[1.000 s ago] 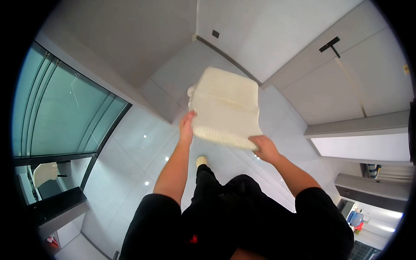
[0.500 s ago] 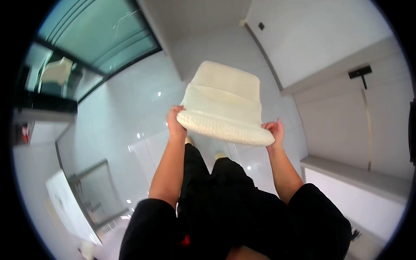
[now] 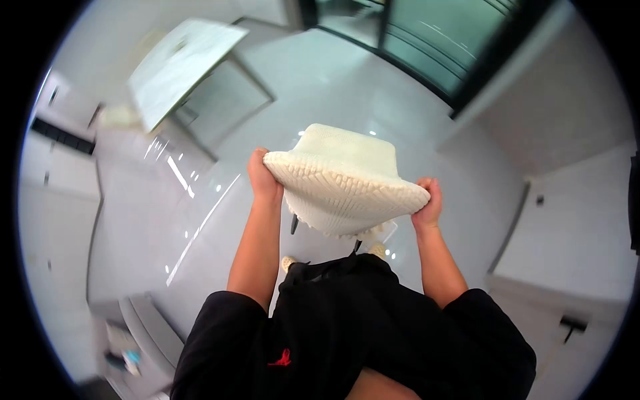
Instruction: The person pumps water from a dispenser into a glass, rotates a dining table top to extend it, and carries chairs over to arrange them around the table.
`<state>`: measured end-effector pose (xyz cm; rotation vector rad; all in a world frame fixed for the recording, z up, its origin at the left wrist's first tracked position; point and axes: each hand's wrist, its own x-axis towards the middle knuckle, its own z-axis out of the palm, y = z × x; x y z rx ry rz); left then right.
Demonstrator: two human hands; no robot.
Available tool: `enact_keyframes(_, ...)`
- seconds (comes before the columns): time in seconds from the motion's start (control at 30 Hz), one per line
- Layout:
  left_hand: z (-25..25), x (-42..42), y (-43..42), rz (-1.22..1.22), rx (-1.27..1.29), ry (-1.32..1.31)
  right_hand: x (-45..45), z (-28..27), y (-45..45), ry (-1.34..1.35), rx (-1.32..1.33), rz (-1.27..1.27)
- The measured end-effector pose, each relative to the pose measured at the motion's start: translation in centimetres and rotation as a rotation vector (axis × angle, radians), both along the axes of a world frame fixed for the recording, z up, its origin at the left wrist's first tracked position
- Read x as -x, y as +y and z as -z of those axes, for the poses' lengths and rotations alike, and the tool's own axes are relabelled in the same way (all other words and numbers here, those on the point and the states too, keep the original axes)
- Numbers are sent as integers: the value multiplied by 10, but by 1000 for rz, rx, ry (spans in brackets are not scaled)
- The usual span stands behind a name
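Note:
A chair in a cream knitted cover is in front of me, its ribbed backrest towards me and its seat beyond. Parts of dark legs show below the cover's frilled lower edge. My left hand is closed around the left top corner of the backrest. At the opposite corner, my right hand grips the edge, fingers partly hidden behind it. My feet in pale shoes show under the chair.
A white-topped table stands at the upper left. Dark-framed glass doors are at the top. White cabinets line the left, and a grey sofa-like piece is at lower left. A wall runs along the right.
My view has swung left, bringing the table to the upper left and the glass doors to the top right. The chair has turned with me and tilted, both hands still holding its backrest.

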<state>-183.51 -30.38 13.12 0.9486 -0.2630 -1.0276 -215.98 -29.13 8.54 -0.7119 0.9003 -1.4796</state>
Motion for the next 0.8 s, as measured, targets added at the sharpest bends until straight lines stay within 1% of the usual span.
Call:
enact_keyframes(0.07, -26, -6, 37, -113, -2, -22, -10, -21, -8, 103, 87, -101)
enact_keyframes(0.1, -30, -10, 58, -172, 8, -20, -14, -29, -8, 102, 101, -159)
enact_keyframes(0.17, -42, -13, 97, -275, 64, 81, -23, -45, -8, 373, 281, -113)
enact_keyframes(0.2, -49, -9, 120, -308, 54, 84, -26, -54, -6, 330, 248, -152)
enact_keyframes(0.23, -66, -7, 126, -368, 42, 82, -35, -62, -16, 289, 208, -180)
enact_keyframes(0.3, -96, 1, 129, -452, 40, 79, -50, -90, -29, 57, 89, -183)
enact_keyframes(0.37, -116, 18, 130, -488, 39, 11, -42, -97, -50, 9, 80, -279)
enact_keyframes(0.43, -124, 22, 130, -531, 49, -11, -39, -105, -61, -60, 31, -392)
enact_keyframes(0.53, -117, 38, 137, -560, 79, -71, -28, -92, -61, -139, 34, -483)
enact_keyframes(0.63, -112, 69, 109, -566, 84, -96, -7, -66, -89, -251, 29, -434)
enact_keyframes(0.67, -108, 38, 111, -587, 88, -87, -43, -62, -94, -244, 46, -440)
enact_keyframes(0.73, -100, 31, 111, -602, 73, -103, -64, -46, -98, -219, 38, -469)
enact_keyframes(0.77, -101, 26, 108, -653, 78, -122, -78, -54, -92, -317, -54, -431)
enact_keyframes(0.8, -105, 22, 99, -695, 87, -139, -85, -42, -105, -350, -32, -425)
